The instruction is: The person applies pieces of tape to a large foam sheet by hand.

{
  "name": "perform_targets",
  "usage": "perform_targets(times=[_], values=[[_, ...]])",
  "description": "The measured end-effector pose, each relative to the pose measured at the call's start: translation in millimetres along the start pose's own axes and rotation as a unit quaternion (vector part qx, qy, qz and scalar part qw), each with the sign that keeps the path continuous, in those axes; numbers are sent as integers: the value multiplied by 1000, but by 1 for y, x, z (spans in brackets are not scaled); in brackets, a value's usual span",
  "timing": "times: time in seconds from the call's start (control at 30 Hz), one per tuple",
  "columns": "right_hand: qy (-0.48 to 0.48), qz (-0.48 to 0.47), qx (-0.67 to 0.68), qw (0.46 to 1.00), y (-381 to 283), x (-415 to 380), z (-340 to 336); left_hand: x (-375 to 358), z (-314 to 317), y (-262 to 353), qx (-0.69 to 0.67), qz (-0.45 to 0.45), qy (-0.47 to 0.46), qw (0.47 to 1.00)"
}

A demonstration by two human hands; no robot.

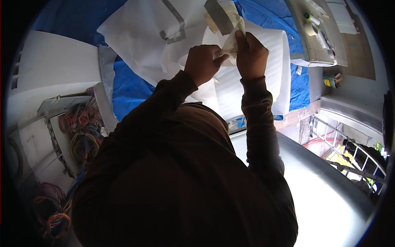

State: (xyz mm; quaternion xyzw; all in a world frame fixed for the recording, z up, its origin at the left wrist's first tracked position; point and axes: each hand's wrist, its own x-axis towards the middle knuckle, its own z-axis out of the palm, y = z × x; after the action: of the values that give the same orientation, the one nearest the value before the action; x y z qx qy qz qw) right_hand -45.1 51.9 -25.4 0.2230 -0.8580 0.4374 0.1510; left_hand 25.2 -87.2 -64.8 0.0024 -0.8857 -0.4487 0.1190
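Both my hands are raised in front of my chest, a short way apart. My left hand (202, 64) is closed, its thumb and fingers pinching the near edge of a crumpled cream strip (232, 43) that looks like masking tape. My right hand (252, 55) grips the other side of that strip, thumb upward. Just beyond my fingers a grey piece of tape (219, 17) sticks to a cream patch. Behind the hands hangs a white foam-like sheet (263, 82), with another strip of grey tape (180, 29) to the left.
Blue tarpaulin (132, 88) shows around the white sheet. At left are coiled wires (84, 117). A shelf (329, 57) at upper right carries rolls and tubes, with a can (329, 80) below. A ladder (349, 152) stands at right, beside a bright pale surface (317, 197).
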Motion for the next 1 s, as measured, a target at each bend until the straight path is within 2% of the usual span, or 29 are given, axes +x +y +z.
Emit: perform_targets(times=[0.17,0.23,0.37,0.43,0.47,0.53,0.57,0.6,0.67,0.7,0.73,0.8,0.87,0.9,0.93,0.97,1.0], values=[[25,2,-58,998,12,-9,2,-7,7,7,68,30,2,997],[6,37,-66,997,12,-11,1,-9,4,12,132,51,-3,990],[-31,77,-132,988,18,-4,-10,-6,4,0,110,90,-48,989],[-173,109,87,975,19,8,-28,-3,-1,-4,12,70,-60,996],[-294,124,159,934,29,11,-37,-3,-5,-7,13,69,-62,996],[-336,-40,95,936,25,8,-36,-4,-12,-9,-2,107,-66,992],[-373,-16,82,924,17,5,-37,-4,-14,-6,-4,109,-68,992],[-391,2,77,917,12,7,-35,-3,-16,-3,-21,108,-70,991],[-335,18,106,936,13,8,-27,0,-23,5,-39,108,-69,991],[-337,15,105,935,12,11,-27,1,-29,7,-16,63,-112,992],[-348,14,75,934,9,13,-26,1,-34,7,9,16,-155,988],[-361,10,48,931,-2,17,-26,-3,-37,-3,-28,12,-158,987],[-402,77,58,911,-13,22,-32,-4,-39,-9,-71,12,-165,984],[-403,78,57,910,-12,26,-33,-5,-41,-10,-85,45,-185,978],[-435,39,27,899,-11,33,-31,-5,-43,-10,-99,78,-203,971],[-465,-1,-2,885,-13,39,-30,-8,-46,-9,-99,78,-201,971],[-465,-1,-2,885,-17,44,-31,-13,-49,-5,-103,12,-215,971]])
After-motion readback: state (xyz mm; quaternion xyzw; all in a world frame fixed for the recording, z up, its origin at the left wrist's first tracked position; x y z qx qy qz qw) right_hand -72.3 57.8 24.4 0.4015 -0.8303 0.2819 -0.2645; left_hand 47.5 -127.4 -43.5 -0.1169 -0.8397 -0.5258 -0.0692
